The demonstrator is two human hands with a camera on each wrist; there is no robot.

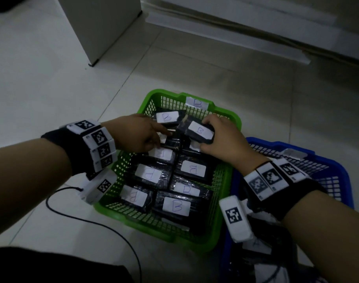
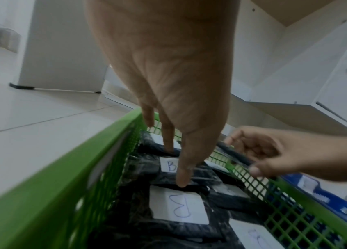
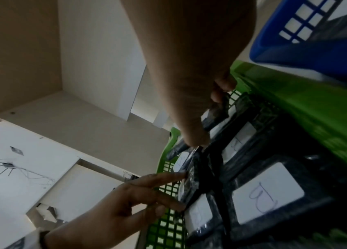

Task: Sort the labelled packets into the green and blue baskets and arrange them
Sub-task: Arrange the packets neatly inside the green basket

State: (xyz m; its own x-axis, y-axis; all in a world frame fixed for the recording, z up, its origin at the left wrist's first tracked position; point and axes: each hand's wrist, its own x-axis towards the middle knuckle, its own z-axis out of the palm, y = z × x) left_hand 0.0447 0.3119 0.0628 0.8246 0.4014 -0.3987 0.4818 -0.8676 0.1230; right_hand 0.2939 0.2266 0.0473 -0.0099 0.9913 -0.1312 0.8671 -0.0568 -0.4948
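Note:
A green basket (image 1: pixel 133 219) with a "B" tag on its far wall holds several black packets (image 1: pixel 176 206) with white "B" labels, laid in two rows. My right hand (image 1: pixel 210 133) grips one "B" packet (image 1: pixel 199 129), tilted, above the far end of the basket. In the right wrist view this held packet (image 3: pixel 217 114) sits between thumb and fingers. My left hand (image 1: pixel 160 139) reaches in beside it, and its straight fingers (image 2: pixel 183 176) touch a packet (image 2: pixel 168 166) lying in the basket. The blue basket (image 1: pixel 266 144) stands right of the green one, largely hidden by my right forearm.
Both baskets sit on a pale tiled floor. A white cabinet (image 1: pixel 105 27) stands at the far left and a low white ledge (image 1: pixel 235 37) runs along the back. A black cable (image 1: pixel 113 231) loops on the floor near the green basket's front.

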